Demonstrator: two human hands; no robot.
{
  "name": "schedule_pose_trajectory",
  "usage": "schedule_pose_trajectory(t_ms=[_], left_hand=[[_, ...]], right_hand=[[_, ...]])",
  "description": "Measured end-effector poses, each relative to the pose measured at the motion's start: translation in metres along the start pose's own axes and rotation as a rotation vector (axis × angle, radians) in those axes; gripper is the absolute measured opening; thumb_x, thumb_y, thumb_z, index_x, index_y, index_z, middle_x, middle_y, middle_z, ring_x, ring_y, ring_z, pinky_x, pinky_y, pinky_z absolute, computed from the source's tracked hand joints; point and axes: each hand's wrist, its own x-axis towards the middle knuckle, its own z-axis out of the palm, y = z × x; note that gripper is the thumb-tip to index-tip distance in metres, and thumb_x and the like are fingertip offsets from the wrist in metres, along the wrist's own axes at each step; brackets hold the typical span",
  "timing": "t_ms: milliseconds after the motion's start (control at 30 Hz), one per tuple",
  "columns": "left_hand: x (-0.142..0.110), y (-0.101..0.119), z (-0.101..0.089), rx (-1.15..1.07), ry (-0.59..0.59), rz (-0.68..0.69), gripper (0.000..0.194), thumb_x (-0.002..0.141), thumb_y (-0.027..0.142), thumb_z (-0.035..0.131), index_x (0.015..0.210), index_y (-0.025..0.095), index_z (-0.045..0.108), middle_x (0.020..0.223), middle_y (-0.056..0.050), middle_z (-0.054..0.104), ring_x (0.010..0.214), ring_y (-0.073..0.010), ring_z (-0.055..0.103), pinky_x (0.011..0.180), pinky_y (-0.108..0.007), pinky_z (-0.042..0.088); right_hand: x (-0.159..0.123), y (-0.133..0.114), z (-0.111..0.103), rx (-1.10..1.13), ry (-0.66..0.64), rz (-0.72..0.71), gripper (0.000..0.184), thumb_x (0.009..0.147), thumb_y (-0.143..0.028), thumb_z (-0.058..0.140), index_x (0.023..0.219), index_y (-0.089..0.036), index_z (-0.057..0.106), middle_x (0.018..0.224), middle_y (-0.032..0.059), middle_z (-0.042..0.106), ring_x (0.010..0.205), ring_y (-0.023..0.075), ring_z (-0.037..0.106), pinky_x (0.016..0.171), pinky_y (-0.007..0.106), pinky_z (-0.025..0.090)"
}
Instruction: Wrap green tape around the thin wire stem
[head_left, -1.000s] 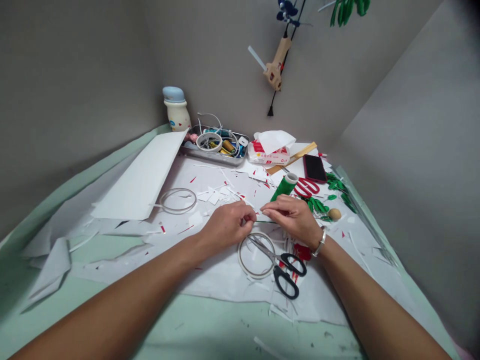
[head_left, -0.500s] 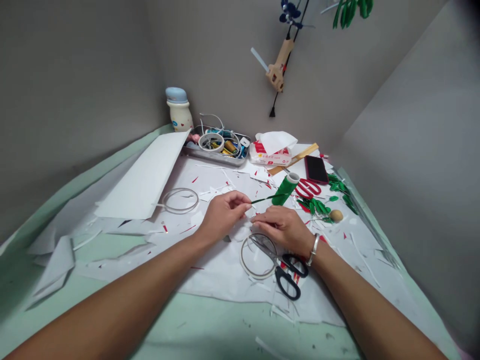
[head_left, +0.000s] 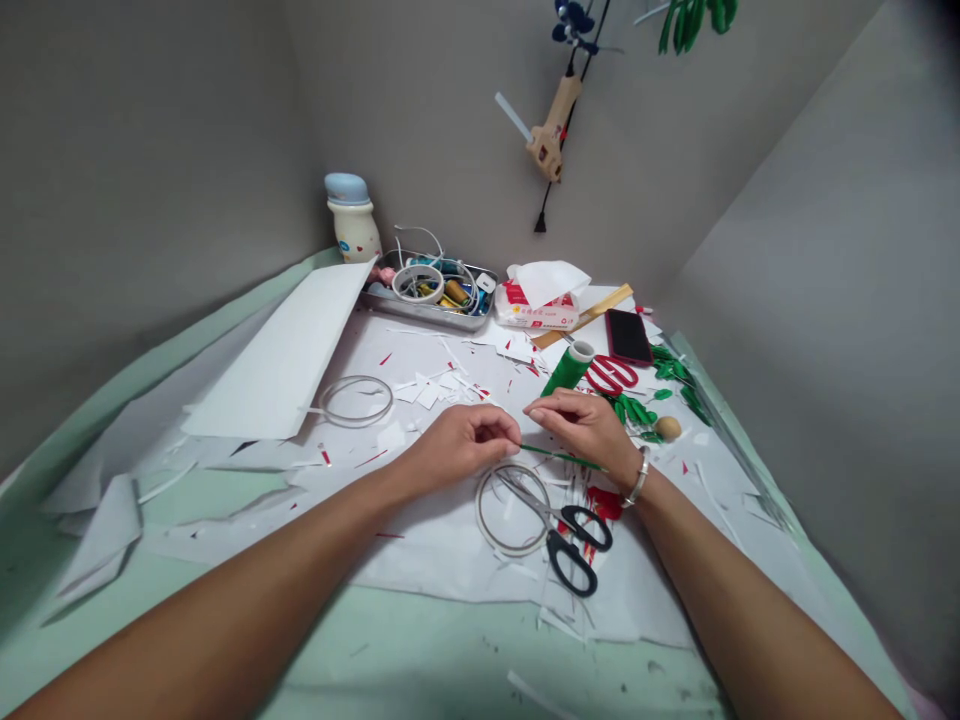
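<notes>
My left hand (head_left: 463, 442) pinches one end of a thin green stem-like strip (head_left: 556, 455), which stretches rightward beneath my right hand. My right hand (head_left: 589, 428) is closed in a pinch above the strip, thumb against the fingers; whatever lies between them is too fine to make out. Just behind it stands a spool of green thread (head_left: 568, 368), leaning slightly. In front of both hands lie black-handled scissors (head_left: 571, 535), their blades over a ring of pale tape (head_left: 486, 530).
Paper scraps and red bits litter the white sheet. Green leaves (head_left: 634, 410), a wooden ball (head_left: 667, 429), red-handled scissors (head_left: 611, 376) and a phone (head_left: 628, 337) lie right. Behind are a metal tray (head_left: 442, 316) and tissue pack (head_left: 536, 308). A glue gun (head_left: 551, 135) hangs above.
The green strip has swung from pointing up toward the spool to sloping down under my right hand. My left hand has moved slightly right and nearer; my right hand has lifted away a little.
</notes>
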Motion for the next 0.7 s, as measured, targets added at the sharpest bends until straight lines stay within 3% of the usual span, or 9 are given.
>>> schedule_pose_trajectory(t_ms=[133,267,400,467,600,700], left_hand=[[0.001,0.003,-0.003,-0.172,0.001,-0.065,0.015,0.073,0.028,0.063,0.080,0.014,0.062,0.064,0.001,0.056,0.056,-0.0087,0.049,0.054,-0.021,0.038],[0.004,0.005,-0.004,-0.218,0.222,-0.087,0.019,0.070,0.030,0.065,0.080,0.015,0.061,0.064,0.002,0.056,0.054,-0.0084,0.050,0.054,-0.021,0.039],[0.006,-0.001,-0.005,-0.011,0.457,-0.096,0.016,0.072,0.028,0.061,0.080,0.015,0.062,0.066,0.001,0.059,0.054,-0.0098,0.051,0.054,-0.023,0.040],[0.006,-0.004,-0.004,0.166,0.489,-0.073,0.011,0.073,0.024,0.057,0.078,0.016,0.063,0.068,0.000,0.061,0.058,-0.0112,0.053,0.057,-0.023,0.041],[0.002,-0.008,0.000,0.372,0.341,-0.004,0.011,0.071,0.017,0.054,0.074,0.017,0.065,0.072,-0.001,0.063,0.064,-0.0121,0.054,0.060,-0.023,0.041],[0.001,-0.008,0.004,0.264,0.130,0.023,0.012,0.073,0.018,0.055,0.076,0.016,0.066,0.072,-0.001,0.062,0.064,-0.0111,0.054,0.061,-0.022,0.041]], right_hand=[[-0.002,0.000,0.003,0.031,-0.084,0.030,0.019,0.086,-0.031,0.058,0.086,-0.019,0.072,0.074,0.0019,0.067,0.067,0.0126,0.059,0.061,0.023,0.044],[-0.006,-0.009,0.014,-0.046,-0.125,-0.079,0.018,0.087,-0.028,0.055,0.088,-0.020,0.072,0.079,0.0025,0.070,0.070,0.0125,0.061,0.064,0.023,0.045],[-0.008,-0.017,0.021,-0.225,-0.153,-0.199,0.016,0.086,-0.027,0.058,0.091,-0.021,0.072,0.069,0.0016,0.065,0.066,0.0121,0.056,0.065,0.024,0.042],[-0.008,-0.017,0.020,-0.286,-0.121,-0.247,0.016,0.087,-0.028,0.058,0.091,-0.021,0.072,0.067,0.0017,0.062,0.066,0.0127,0.054,0.065,0.025,0.040],[-0.004,-0.013,0.011,-0.282,-0.055,-0.260,0.017,0.087,-0.030,0.058,0.089,-0.021,0.073,0.068,0.0025,0.061,0.067,0.0136,0.052,0.065,0.027,0.039],[-0.003,-0.009,0.005,-0.164,-0.032,-0.157,0.019,0.087,-0.031,0.057,0.087,-0.020,0.073,0.065,0.0018,0.060,0.065,0.0128,0.053,0.062,0.025,0.040]])
